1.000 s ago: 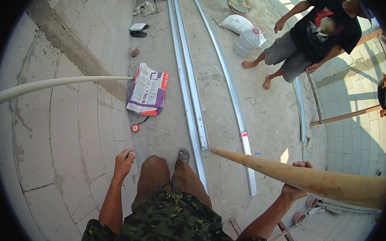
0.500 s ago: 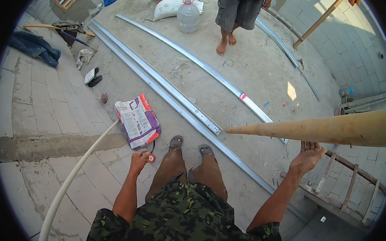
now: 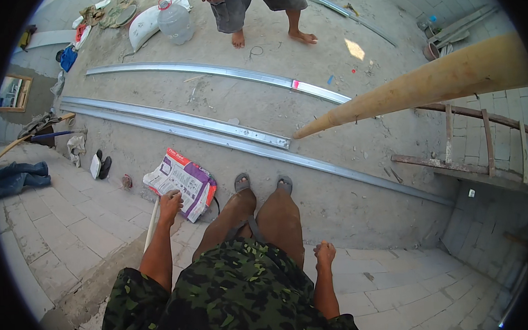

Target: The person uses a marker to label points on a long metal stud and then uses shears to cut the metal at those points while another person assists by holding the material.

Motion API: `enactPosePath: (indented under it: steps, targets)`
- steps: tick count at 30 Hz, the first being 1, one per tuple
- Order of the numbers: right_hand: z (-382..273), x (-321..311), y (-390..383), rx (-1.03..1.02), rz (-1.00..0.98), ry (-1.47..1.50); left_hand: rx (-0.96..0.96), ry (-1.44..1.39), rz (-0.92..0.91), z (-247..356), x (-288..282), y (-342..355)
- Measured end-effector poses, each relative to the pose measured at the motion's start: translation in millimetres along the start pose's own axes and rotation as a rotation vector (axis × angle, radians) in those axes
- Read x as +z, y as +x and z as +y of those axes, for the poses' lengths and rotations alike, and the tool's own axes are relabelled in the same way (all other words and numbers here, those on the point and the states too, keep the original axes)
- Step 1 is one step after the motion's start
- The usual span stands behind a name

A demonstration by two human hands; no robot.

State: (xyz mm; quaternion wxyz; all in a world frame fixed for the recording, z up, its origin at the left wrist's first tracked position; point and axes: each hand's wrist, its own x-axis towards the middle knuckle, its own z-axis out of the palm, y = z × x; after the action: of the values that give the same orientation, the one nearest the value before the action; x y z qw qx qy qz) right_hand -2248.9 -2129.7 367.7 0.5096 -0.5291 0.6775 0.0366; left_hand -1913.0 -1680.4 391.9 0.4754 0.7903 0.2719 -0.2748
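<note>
My left hand (image 3: 171, 204) is in front of the near edge of a printed white, purple and red bag (image 3: 184, 180), its fingers curled in. What they hold, if anything, is hidden. Just below that hand, a pale hose or pipe (image 3: 151, 226) runs behind my left forearm. My right hand (image 3: 324, 253) hangs low at my right side, closed, with nothing seen in it. Ahead of my feet lie long metal channels (image 3: 215, 136) and a farther metal channel (image 3: 199, 68). A thick wooden pole (image 3: 415, 88) slants in from the right, apart from both hands.
A barefoot person (image 3: 259, 7) stands across the far channel. Behind are a clear plastic jug (image 3: 175, 23) and a white sack (image 3: 147, 29). A wooden ladder (image 3: 468, 136) is at the right. Slippers (image 3: 104, 166) and dark cloth (image 3: 20, 182) lie left, by the block wall (image 3: 58, 223).
My view has turned right. My right hand, open under the pole before, has dropped to my side and closed. The red round thing by my left hand no longer shows.
</note>
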Motion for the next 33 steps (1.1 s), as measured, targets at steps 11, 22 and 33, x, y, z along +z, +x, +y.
enactPosePath:
  steps: [11,22,33]
  targets:
    - [-13.4,-15.2,45.3,-0.141,-0.077,-0.114,0.163,0.083,-0.159,57.3,69.2,-18.1]
    - [4.0,-87.7,72.1,-0.049,-0.035,-0.163,0.025,0.104,-0.173,0.8,98.7,-55.8]
    - [34.7,-41.9,28.5,0.133,-0.057,0.095,0.242,0.213,-0.255,60.1,81.2,-6.1]
